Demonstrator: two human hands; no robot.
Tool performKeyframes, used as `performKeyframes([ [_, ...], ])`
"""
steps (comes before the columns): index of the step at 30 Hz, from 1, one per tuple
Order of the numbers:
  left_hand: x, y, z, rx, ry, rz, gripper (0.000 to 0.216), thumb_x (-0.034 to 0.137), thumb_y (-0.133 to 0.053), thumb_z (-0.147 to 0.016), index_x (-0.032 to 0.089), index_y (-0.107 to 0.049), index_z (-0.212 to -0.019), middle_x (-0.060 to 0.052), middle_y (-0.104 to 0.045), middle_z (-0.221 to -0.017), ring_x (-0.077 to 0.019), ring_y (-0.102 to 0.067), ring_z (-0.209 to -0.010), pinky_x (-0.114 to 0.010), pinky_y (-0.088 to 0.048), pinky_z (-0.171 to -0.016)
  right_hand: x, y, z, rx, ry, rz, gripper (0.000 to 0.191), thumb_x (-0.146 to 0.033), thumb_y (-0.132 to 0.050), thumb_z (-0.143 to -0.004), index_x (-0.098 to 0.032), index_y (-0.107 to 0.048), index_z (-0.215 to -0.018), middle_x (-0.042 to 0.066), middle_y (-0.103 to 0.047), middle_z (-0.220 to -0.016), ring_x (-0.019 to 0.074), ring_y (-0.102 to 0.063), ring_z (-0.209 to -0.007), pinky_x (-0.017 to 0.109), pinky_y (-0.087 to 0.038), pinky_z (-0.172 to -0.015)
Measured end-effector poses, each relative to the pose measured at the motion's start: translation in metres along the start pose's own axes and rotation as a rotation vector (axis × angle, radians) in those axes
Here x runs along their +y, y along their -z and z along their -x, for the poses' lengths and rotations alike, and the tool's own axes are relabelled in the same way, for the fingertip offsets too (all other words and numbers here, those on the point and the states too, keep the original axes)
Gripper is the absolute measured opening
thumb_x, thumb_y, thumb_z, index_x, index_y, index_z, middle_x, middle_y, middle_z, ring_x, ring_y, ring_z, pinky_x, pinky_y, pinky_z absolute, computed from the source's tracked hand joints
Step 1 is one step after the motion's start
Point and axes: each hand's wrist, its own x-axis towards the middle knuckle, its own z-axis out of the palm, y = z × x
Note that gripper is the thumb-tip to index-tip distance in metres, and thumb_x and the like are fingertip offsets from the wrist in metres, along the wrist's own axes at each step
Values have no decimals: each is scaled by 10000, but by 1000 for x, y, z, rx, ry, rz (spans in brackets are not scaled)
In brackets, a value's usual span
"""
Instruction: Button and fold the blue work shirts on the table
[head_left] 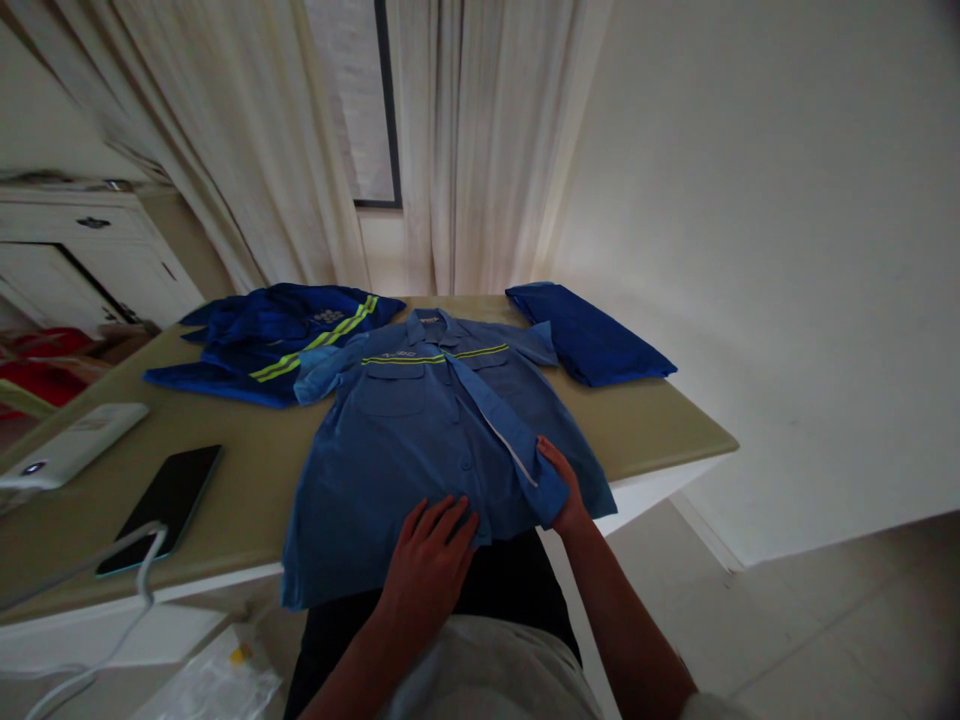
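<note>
At the near left, below the worktop with its olive-tan surface, lies a crumpled clear plastic bag with a small yellow patch showing in it; the rest of its contents cannot be made out. A white wooden cabinet with a dark drawer handle stands at the far left. On the middle of the worktop, a mid-blue short-sleeved collared shirt lies front up, collar to the far side, its hem hanging past the near edge. Two thin yellow stripes cross its chest above flapped pockets, with pale lettering on the left side. A long strip of its front is turned back toward the right, showing a white edge. Its left-lying sleeve touches a rumpled royal-blue garment with yellow-and-silver bands; the other reaches a folded royal-blue garment at the far right. The right hand holds the near end of the turned-back strip, fingers closed around it. The left hand rests palm down at the hem, fingers slightly apart; its thumb is hidden, so whether it pinches the cloth cannot be told. Further left lies a black flat phone.
</note>
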Motion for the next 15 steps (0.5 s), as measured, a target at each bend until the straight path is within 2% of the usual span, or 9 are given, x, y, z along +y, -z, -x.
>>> performKeyframes([
  [3, 1, 11, -11, -53, -7, 48, 312, 336, -561, -1037, 265, -718, -1297, -81, -700, -1401, -298, -631, -1275, -515, -504, -1086, -5, -9, 4, -106, -45, -42, 336, -542, -789, -732, -247, -632, -764, -13, -595, -716, 184, -554, -684, 311, -515, -673],
  [5, -4, 22, -25, -116, 3, 105, 349, 427, -536, -1053, 263, -707, -1309, -86, -721, -1345, -276, -657, -1215, -468, -525, -1041, -5, -13, 7, -149, -60, -47, 384, -565, -798, -749, -241, -591, -743, -29, -531, -679, 157, -480, -625, 289, -462, -613],
  [8, -24, 37, -57, -219, 42, 119, 383, 415, -431, -1092, 260, -689, -1330, -80, -739, -1288, -245, -682, -1151, -424, -532, -1012, -2, -18, 9, -164, -39, 11, 496, -663, -769, -789, -244, -522, -691, -35, -476, -654, 146, -432, -605, 284, -418, -585],
  [10, -46, 40, -79, -257, 86, 47, 389, 373, -419, -1091, 248, -684, -1347, -96, -719, -1334, -266, -666, -1195, -446, -519, -1038, -2, -19, 9, -209, 5, 126, 528, -695, -730, -831, -239, -510, -679, -39, -466, -641, 142, -425, -606, 282, -404, -593],
  [13, -84, 33, -100, -246, 190, -102, 433, 397, -459, -1065, 246, -646, -1426, -127, -629, -1492, -324, -585, -1346, -546, -423, -1159, -8, -22, 12, -331, 113, 354, 458, -648, -651, -928, -224, -607, -760, -20, -567, -715, 153, -504, -681, 280, -428, -671],
  [15, -105, 23, -103, -216, 286, -170, 515, 479, -450, -1057, 265, -584, -1506, -127, -529, -1602, -362, -476, -1466, -629, -305, -1229, -13, -25, 18, -424, 184, 491, 371, -584, -614, -975, -228, -705, -924, 13, -677, -866, 176, -588, -789, 290, -454, -753],
])
